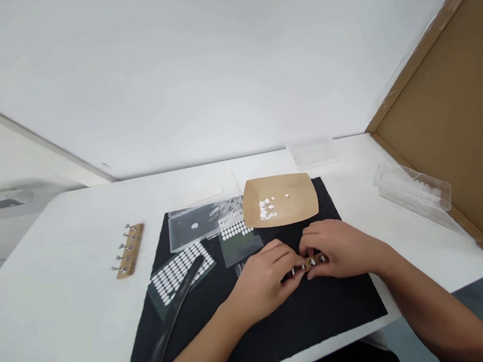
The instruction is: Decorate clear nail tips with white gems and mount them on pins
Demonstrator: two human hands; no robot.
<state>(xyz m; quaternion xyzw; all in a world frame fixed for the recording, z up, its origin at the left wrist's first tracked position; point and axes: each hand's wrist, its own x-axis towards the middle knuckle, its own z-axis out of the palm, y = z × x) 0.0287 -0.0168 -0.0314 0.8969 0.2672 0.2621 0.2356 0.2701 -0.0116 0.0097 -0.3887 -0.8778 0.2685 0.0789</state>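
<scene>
Both hands meet over the right part of a black mat [255, 337]. Between them is a narrow wooden strip [309, 264] with small metal pieces and white tips along it. My left hand [270, 274] is closed on the strip's left end, thumb and fingers together. Around its right end, the fingers of my right hand [336, 249] are bent and closed. The fingers cover part of the strip. Just beyond the hands stands a brown paper tray [298, 204] with small white bits in it.
A similar wooden strip with metal pieces [130, 251] lies on the white table at left. White oval stickers cover two sheets [177, 271] on the mat, one under a dark curved strip [176, 305]. Clear plastic boxes [413, 185] and a cardboard wall [451, 112] stand around.
</scene>
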